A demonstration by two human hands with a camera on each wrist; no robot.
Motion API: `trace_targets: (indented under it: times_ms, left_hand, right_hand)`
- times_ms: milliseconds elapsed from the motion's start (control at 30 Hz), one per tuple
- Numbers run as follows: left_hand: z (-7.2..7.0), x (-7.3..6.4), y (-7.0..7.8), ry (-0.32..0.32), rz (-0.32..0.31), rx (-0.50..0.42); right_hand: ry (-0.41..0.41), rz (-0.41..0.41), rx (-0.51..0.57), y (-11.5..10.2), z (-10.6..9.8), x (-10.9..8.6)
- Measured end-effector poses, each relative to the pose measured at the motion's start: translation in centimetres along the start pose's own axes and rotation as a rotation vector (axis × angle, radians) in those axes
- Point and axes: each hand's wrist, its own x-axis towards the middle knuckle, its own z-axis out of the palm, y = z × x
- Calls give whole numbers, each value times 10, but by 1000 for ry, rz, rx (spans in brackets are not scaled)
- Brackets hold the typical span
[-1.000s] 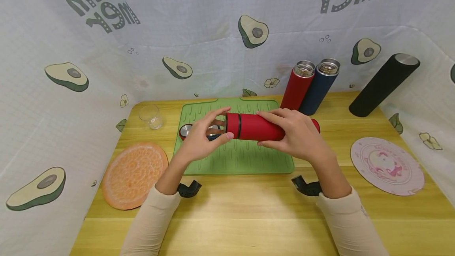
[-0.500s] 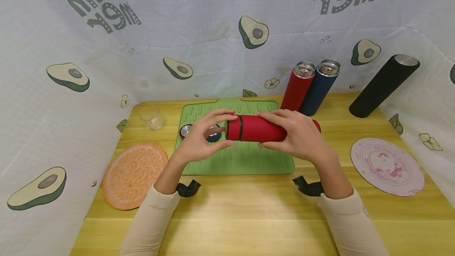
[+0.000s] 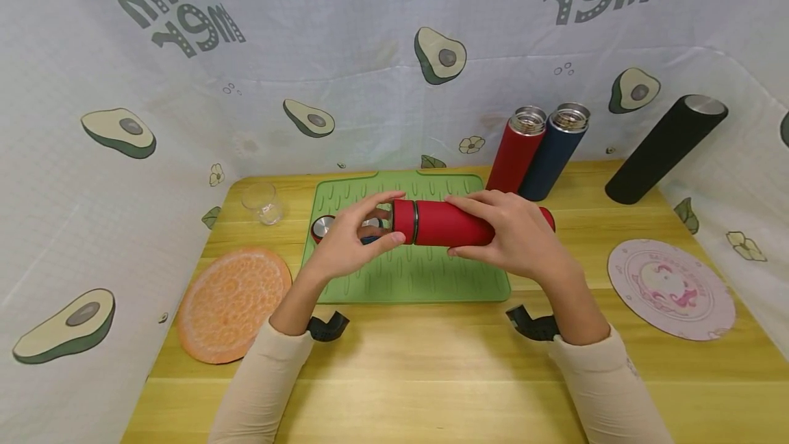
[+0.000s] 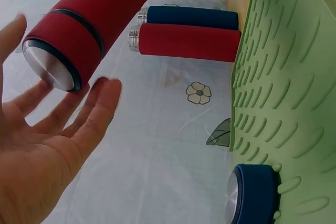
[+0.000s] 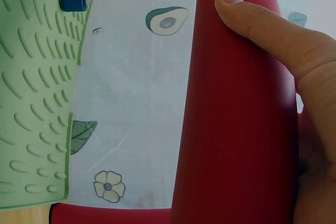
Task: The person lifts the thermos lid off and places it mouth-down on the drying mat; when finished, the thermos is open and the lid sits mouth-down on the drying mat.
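My right hand [image 3: 508, 228] grips the body of a red thermos bottle [image 5: 236, 108], held on its side above the green drying mat [image 3: 444, 279]. Its red lid [image 4: 65, 45] with a steel end points left. My left hand [image 3: 345, 235] is spread around that lid; in the left wrist view its fingers are loosely extended, tips right at the lid's edge. A thin shiny line shows at the seam between lid and body. Behind the left hand, a red lid [image 3: 322, 226] and a partly hidden blue lid [image 4: 257, 195] lie on the mat.
A lidless red bottle [image 3: 516, 149] and a lidless blue bottle [image 3: 553, 153] stand at the back right, with a black bottle [image 3: 666, 149] farther right. A small glass [image 3: 266, 207] and an orange round mat [image 3: 234, 303] are left; a pink round mat [image 3: 672, 288] is right.
The left fingers and thumb have shifted around the lid, index fingertip and thumb now higher than half a second ago. A silvery gleam shows at the seam. The right hand's grip is unchanged.
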Motion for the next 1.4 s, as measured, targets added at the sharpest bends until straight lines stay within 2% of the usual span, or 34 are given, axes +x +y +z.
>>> trace_targets:
  times_ms: [167, 267, 667, 900, 1033, 1133, 1333, 1400]
  left_hand:
    - [-2, 0, 1, -37, 162, 48]
    - [-3, 0, 2, -50, 208, 64]
    - [0, -1, 1, -26, 152, -21]
    - [3, -2, 1, 42, 34, 4]
    - [3, -1, 1, 66, -8, 25]
    - [2, -1, 0, 51, 10, 21]
    - [-1, -1, -1, -15, 142, 7]
    - [-1, -1, -1, -20, 164, -8]
  right_hand:
    - [10, 5, 6, 2, 0, -1]
    - [6, 12, 9, 2, 0, -1]
    - [12, 1, 0, 3, 0, -1]
    - [15, 0, 2, 1, 1, -1]
    - [17, -4, 12, 1, 2, 0]
    - [21, -7, 19, 1, 3, 0]
    - [39, -7, 19, 3, 3, 0]
    - [41, -6, 18, 4, 3, 0]
